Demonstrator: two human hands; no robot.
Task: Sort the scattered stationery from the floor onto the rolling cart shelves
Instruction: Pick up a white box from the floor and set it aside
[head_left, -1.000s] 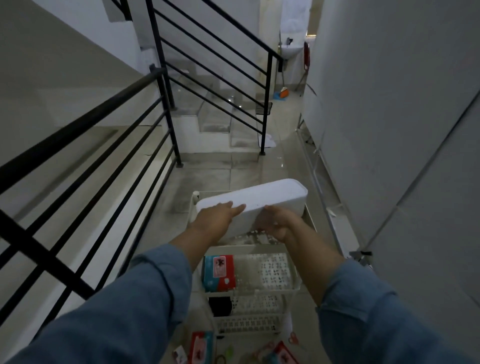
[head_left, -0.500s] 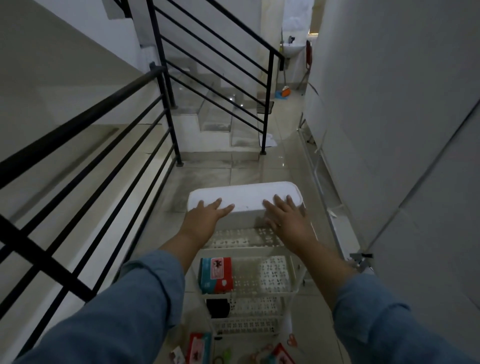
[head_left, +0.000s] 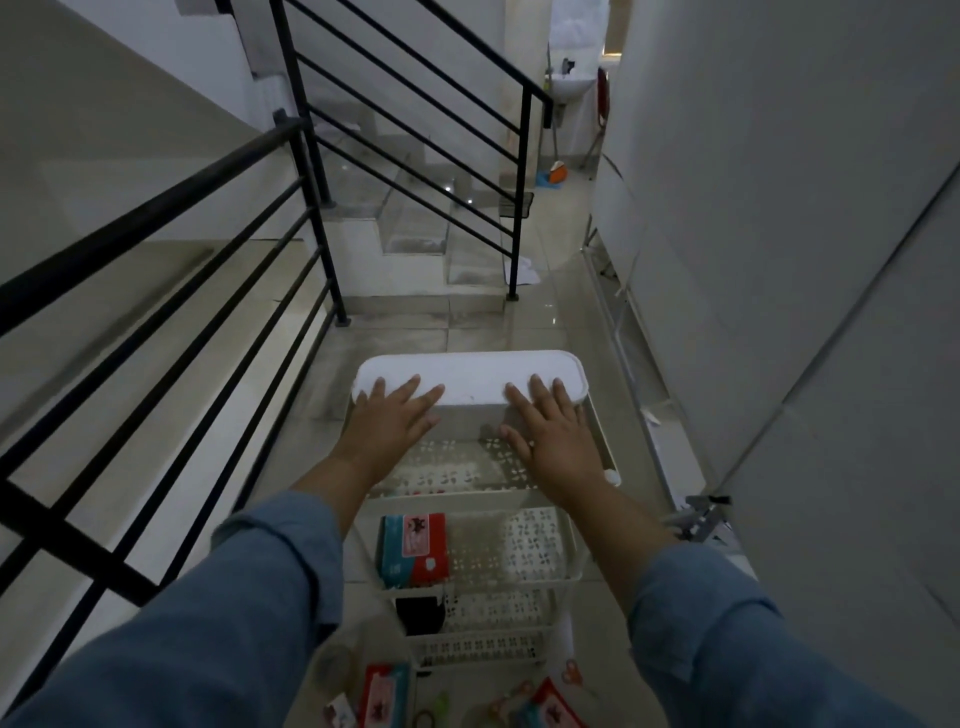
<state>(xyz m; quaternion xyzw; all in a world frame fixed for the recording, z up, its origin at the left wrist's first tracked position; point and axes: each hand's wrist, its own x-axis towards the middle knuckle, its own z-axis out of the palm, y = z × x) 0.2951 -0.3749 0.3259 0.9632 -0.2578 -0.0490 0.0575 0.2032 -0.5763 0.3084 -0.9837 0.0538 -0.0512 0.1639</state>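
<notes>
A long white box (head_left: 470, 382) lies flat at the far end of the white rolling cart's top shelf (head_left: 605, 457). My left hand (head_left: 389, 421) rests with straight fingers on the box's near left edge. My right hand (head_left: 553, 428) lies flat against its near right side, fingers spread. On the middle shelf (head_left: 519, 545) sits a red and teal packet (head_left: 413, 548). A black object (head_left: 418, 613) shows on the lowest shelf. More red packets (head_left: 384, 693), a second packet (head_left: 550, 709) and small scissors (head_left: 571, 675) lie on the floor in front of the cart.
A black metal railing (head_left: 171, 291) runs along the left, with stairs (head_left: 415, 228) rising behind it. A white wall (head_left: 779, 260) bounds the right side. The tiled corridor floor (head_left: 535, 322) extends ahead toward a sink (head_left: 569, 83) at the far end.
The white box went from tilted and held up in both hands to lying flat on the top shelf. Both hands have flattened out against it.
</notes>
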